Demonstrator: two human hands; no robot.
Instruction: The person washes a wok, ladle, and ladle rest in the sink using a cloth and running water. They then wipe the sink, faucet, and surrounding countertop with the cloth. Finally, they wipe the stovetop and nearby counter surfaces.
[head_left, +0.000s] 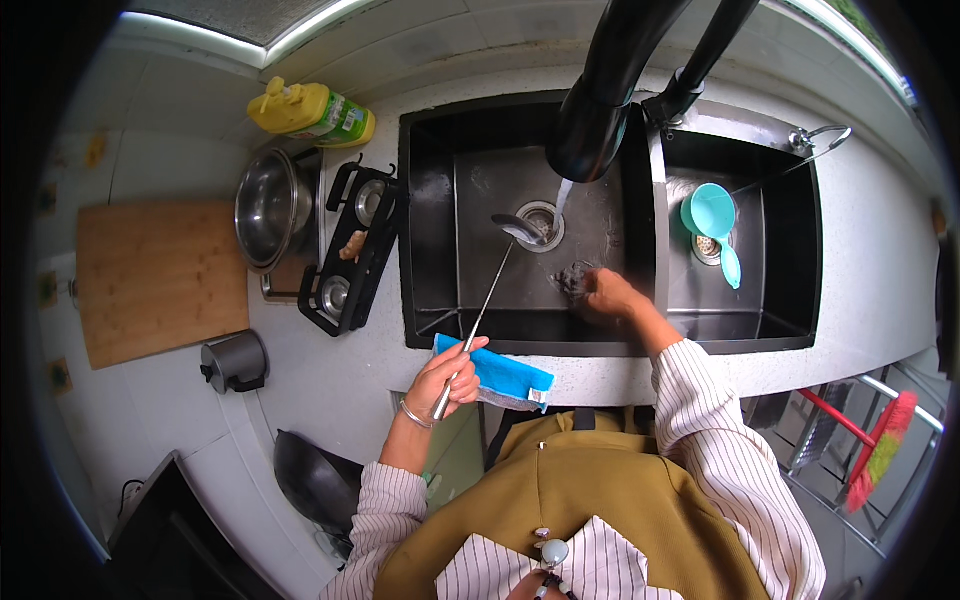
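My left hand (450, 379) grips the handle of a long metal ladle (491, 292). Its bowl reaches over the drain (541, 217) of the large black sink (480, 277). Down in the same basin, my right hand (613, 295) holds a dark grey scrubber (573, 280), probably steel wool; motion blurs it. Water (562, 201) runs from the thick black faucet (589, 142) beside the ladle's bowl. A blue cloth (510, 375) lies over the counter's front edge, close to my left hand.
A turquoise dipper (711, 211) rests in the smaller right basin (787, 247). Left of the sink are a black rack (346, 255), steel bowls (264, 210), a yellow pump bottle (311, 112) and a wooden board (161, 277). A black wok (319, 469) sits at lower left.
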